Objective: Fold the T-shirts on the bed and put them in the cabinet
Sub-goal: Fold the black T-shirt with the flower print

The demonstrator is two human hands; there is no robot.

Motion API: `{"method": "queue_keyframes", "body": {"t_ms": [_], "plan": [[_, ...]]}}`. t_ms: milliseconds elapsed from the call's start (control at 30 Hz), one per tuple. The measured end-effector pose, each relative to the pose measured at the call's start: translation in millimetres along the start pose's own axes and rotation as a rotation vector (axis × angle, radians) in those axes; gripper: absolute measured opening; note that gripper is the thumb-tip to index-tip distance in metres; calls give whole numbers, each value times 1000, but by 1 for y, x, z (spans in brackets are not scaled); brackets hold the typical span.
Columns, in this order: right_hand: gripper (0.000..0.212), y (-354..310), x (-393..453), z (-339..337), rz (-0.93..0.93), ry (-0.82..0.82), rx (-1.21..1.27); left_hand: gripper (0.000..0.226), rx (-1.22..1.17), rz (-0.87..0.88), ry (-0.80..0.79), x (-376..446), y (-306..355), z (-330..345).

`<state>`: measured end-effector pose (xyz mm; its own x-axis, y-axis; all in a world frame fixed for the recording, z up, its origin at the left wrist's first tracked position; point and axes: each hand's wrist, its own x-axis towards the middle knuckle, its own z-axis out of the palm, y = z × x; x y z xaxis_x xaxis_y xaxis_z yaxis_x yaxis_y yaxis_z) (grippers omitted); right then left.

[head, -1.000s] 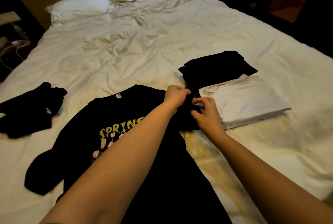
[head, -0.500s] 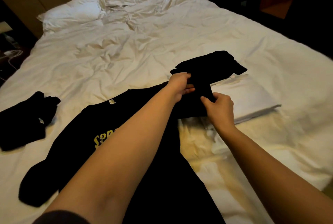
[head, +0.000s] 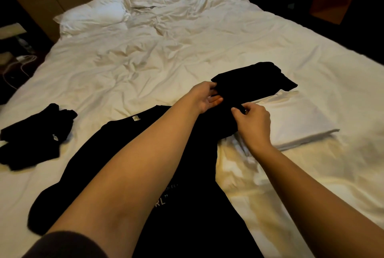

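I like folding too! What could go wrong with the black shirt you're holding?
1. Both hands, left hand and right hand, pinch the sleeve of the black T-shirt right beside the folded black shirt, so pulling might drag that one open.
2. The sleeve lies partly over the folded white shirt and could rumple it.
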<state>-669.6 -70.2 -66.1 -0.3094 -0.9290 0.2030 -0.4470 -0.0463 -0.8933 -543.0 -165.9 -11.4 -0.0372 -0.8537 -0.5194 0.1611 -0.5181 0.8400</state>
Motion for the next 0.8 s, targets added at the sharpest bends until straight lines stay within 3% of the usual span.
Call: {"method": "queue_keyframes", "body": {"t_ms": [167,300,467,567,667,733,800], "plan": [[17,-26,-3,44,-136,-71,-170,22,-81,-31,60,2,-3,-47],[18,-43,-16,91,-221,-162,-329,46,-93,-84,113,-1,-19,-93],[33,-48,-36,137,-210,-530,-492,15,151,-70,362,19,-52,-148],[42,-42,-36,141,-232,-444,-466,27,287,-44,428,24,-68,-160],[34,-25,-18,143,-348,-359,-551,50,584,159,511,21,-82,-164],[39,-12,-5,148,-413,-442,-670,52,923,418,616,16,-93,-161],[55,2,4,154,-408,-562,-752,49,1173,572,543,17,-105,-155]]}}
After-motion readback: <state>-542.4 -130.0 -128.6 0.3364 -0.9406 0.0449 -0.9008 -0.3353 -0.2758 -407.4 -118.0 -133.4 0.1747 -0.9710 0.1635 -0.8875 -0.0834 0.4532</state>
